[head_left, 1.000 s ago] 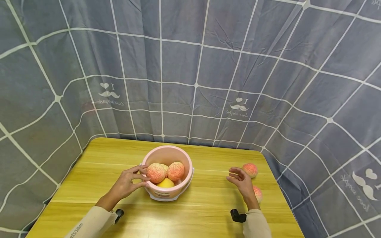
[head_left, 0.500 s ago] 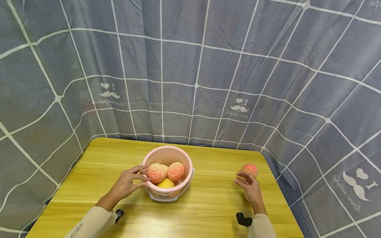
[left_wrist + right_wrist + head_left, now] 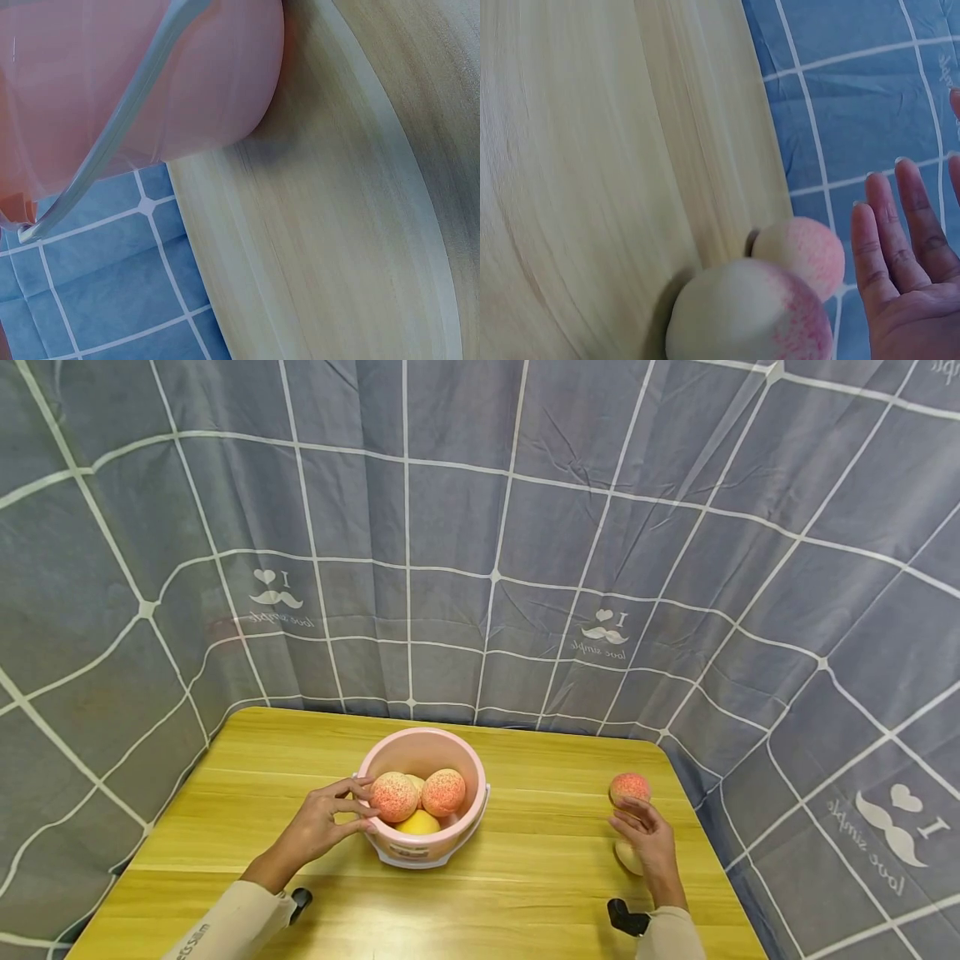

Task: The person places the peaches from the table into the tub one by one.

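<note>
A pink bucket [image 3: 461,832] stands left of the table's middle, also large in the left wrist view. Inside it lie peaches [image 3: 443,791] and a yellow fruit [image 3: 418,822]. My left hand [image 3: 322,817] holds the bucket's left rim, its fingers spread along it. At the right, my right hand [image 3: 649,837] hovers over a near peach [image 3: 627,857], partly hiding it, with relaxed fingers holding nothing. Just beyond the fingertips sits a far peach [image 3: 628,787]. The right wrist view shows straight fingers [image 3: 889,232] beside the large near peach [image 3: 735,319].
A yellow wood-grain table [image 3: 525,885] carries everything. Behind and around it hangs a grey-blue curtain [image 3: 450,527] with white grid lines. The bucket's white handle [image 3: 127,112] hangs down along its side. Each wrist bears a black camera mount [image 3: 627,918].
My right hand has moved right and slightly nearer, from left of the two loose peaches to over the near one. The left hand and the bucket have stayed still.
</note>
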Motion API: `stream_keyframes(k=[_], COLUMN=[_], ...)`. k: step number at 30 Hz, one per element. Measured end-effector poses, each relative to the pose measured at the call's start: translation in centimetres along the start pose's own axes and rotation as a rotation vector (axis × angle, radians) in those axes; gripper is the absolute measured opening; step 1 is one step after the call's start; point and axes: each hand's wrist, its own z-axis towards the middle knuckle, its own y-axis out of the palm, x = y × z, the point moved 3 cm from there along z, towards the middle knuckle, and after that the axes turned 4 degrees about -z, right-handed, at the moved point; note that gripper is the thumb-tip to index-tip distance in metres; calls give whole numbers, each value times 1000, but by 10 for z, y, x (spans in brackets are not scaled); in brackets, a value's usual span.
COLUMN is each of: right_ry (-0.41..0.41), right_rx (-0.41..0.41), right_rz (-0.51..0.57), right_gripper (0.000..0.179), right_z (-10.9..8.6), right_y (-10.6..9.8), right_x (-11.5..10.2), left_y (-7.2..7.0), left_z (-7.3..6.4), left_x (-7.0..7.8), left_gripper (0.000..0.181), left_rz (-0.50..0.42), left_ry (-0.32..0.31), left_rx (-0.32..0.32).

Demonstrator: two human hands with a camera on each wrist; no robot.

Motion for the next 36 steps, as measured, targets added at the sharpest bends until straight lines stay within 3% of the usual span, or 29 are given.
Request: stream_keyframes(k=[6,11,14,19,21,23,28,32,36], right_ry=[67,-26,-97,-144,-158,-178,-189,-67,71], right_rx=[43,63,62,78,78,82,121,204,246], right_rz=[9,85,112,151,156,163,131,40,-79], right_gripper=[54,52,58,57,55,54,46,47,53], right_z=[-1,-2,7,30,32,26,4,-8,-10], right_y=[-10,-21,-35,-65,-70,-69,-53,-41,-38], right_x=[1,5,28,83,88,84,48,28,27], left_y=[0,0,-1,0,0,0,0,0,0], left_z=[0,0,0,0,0,0,0,1,1], left_x=[0,-1,-1,-1,-1,-1,-1,-1,-1], left_gripper=[27,27,27,27,27,27,27,27,28], left_rz=[2,0,-6,-5,0,2,3,-2,-5], left_ry=[-4,6,11,7,2,-4,-9,-3,0], left_rx=[-3,-1,4,2,-1,-5,-6,-1,-1])
